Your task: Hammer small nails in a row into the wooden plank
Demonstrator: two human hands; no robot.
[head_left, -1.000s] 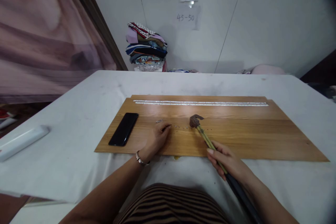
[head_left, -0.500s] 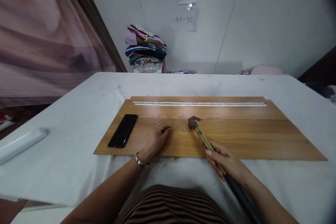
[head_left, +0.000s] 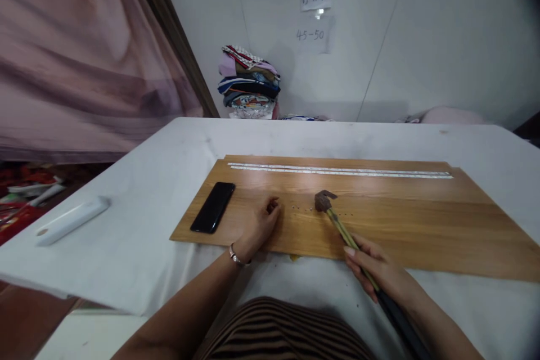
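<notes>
A claw hammer [head_left: 346,234] is gripped by my right hand [head_left: 375,264] partway along its handle. Its rusty head is over the wooden board [head_left: 405,236], by a row of small nails [head_left: 311,209]. My left hand [head_left: 264,222] rests on the board between the nail row and a black phone [head_left: 213,208]. Its fingers are curled inward, and whatever they may pinch is hidden. Two white measuring strips [head_left: 337,171] run along the far side of the board.
A white table [head_left: 139,191] carries the board, with a white roll [head_left: 73,219] at the left. Behind it are stacked folded clothes [head_left: 248,81] and a wall with two paper notes [head_left: 314,34]. A pink curtain [head_left: 84,56] hangs at the left.
The view has swung slightly left, so everything sits further right. My left hand's fingers have curled over the spot where a few loose nails lay. My right hand keeps the hammer in place.
</notes>
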